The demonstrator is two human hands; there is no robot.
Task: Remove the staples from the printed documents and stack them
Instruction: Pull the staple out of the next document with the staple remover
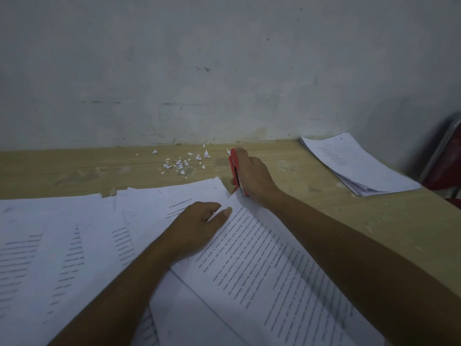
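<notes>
Covers most of the red tool (235, 168) with the right hand (252, 177); hides its lower tip behind the lifted corner of the printed document (262, 270). Tucks the left hand (199, 226) fingertips under that sheet, partly out of sight. Too small to tell any staple there. Blurs the print on the loose sheets (50, 245), cut off at left and bottom. Crops the red chair (446, 168) at the right edge.
</notes>
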